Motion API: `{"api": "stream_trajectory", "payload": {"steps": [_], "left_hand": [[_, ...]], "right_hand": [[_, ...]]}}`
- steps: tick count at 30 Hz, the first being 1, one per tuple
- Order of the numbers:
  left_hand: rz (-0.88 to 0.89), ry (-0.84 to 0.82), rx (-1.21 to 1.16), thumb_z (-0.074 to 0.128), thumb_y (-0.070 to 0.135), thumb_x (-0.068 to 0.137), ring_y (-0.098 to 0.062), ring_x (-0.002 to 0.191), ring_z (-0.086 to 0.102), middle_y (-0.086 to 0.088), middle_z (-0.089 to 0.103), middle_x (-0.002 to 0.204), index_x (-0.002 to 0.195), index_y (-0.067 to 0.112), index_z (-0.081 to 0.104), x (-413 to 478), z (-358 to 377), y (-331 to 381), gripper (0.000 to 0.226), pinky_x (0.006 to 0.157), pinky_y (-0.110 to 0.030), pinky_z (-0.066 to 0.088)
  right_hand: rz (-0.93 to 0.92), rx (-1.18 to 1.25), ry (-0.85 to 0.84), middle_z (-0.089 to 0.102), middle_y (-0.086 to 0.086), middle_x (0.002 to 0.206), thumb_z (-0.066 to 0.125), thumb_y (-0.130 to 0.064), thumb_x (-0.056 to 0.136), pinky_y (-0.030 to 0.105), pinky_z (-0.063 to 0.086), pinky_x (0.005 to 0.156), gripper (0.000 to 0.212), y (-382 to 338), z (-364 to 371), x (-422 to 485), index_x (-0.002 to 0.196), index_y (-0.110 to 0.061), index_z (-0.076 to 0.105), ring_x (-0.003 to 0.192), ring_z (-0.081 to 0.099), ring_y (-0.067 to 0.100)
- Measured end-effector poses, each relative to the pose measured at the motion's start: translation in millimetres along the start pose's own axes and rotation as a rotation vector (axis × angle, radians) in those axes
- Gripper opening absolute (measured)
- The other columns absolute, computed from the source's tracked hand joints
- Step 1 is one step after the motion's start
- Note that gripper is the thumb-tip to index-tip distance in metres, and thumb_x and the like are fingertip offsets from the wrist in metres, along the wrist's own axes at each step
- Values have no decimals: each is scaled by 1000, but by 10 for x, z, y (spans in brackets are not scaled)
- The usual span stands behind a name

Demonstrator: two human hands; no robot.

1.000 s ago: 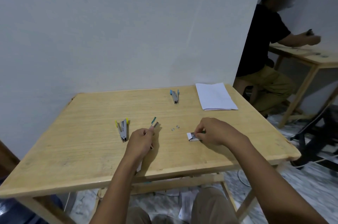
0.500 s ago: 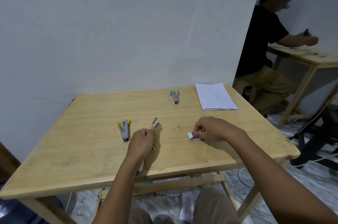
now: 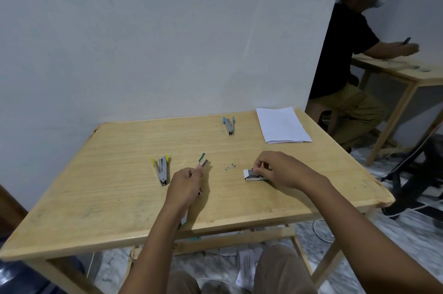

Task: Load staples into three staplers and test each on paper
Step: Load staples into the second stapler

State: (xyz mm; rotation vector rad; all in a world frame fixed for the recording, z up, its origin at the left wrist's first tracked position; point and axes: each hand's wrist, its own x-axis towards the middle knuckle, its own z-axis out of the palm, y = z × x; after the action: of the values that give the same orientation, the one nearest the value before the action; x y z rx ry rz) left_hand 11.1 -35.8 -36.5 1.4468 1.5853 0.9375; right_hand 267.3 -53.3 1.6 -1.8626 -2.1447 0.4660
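Staples point(image 3: 253, 172) in a small box point(image 3: 247, 173) lie on the table point(image 3: 115, 173); the right hand point(image 3: 285, 171) pinches them; light, brittle strips, likely best held by the long sides; the left hand point(image 3: 184, 184) grips the opened green stapler point(image 3: 204, 162).

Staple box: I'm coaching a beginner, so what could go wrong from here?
The right hand pinches at the open staple box; a strip might break, adding to the loose staple bits nearby. The green stapler in the left hand gapes open; loading it one-handed may misfeed.
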Motion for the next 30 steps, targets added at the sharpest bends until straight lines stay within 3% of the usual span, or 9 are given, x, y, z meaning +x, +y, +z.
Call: {"api": "stream_trajectory", "payload": {"steps": [8,13,17,21,25,30], "left_hand": [[-14,8,-7,44,44,102,-13,55,46,-1,55,60,101,-4,67,-25,6,21,53,53,-28,32],[-3,18,17,43,43,102,-12,55,46,-1,55,61,101,-5,67,-31,5,41,54,53,-28,32],[-3,15,12,43,43,102,-12,56,45,-1,55,63,102,-5,67,-33,4,38,53,54,-28,32],[-19,8,-15,44,43,102,-12,55,46,-1,55,59,101,-4,68,-33,2,34,52,54,-28,33],[-18,0,-18,44,43,102,-12,55,46,-2,56,60,102,-5,67,-35,-3,49,53,54,-28,32],[-51,-18,-40,44,43,102,-11,53,43,-3,54,62,102,-5,67,-32,-27,76,54,53,-28,30]], "right_hand": [[-39,-41,39,57,-20,92,56,-39,97,21,39,64,11,-38,51,16,95,-31,64,81,55,2],[-52,-72,13,67,-16,100,61,-35,95,24,44,67,7,-16,54,31,97,-32,67,85,60,7],[-57,4,29,65,-20,89,60,-28,95,27,48,67,14,-29,13,-1,87,-40,61,81,61,7],[-45,209,54,66,-21,87,57,-21,99,23,48,68,26,-59,4,-37,82,-40,62,76,60,-3],[-44,444,93,68,-13,91,55,-18,100,16,46,69,20,-109,44,-84,89,-30,67,73,61,-3],[-11,895,80,67,6,80,61,-10,97,32,59,74,6,-344,170,-77,97,-11,67,72,66,13]]}}
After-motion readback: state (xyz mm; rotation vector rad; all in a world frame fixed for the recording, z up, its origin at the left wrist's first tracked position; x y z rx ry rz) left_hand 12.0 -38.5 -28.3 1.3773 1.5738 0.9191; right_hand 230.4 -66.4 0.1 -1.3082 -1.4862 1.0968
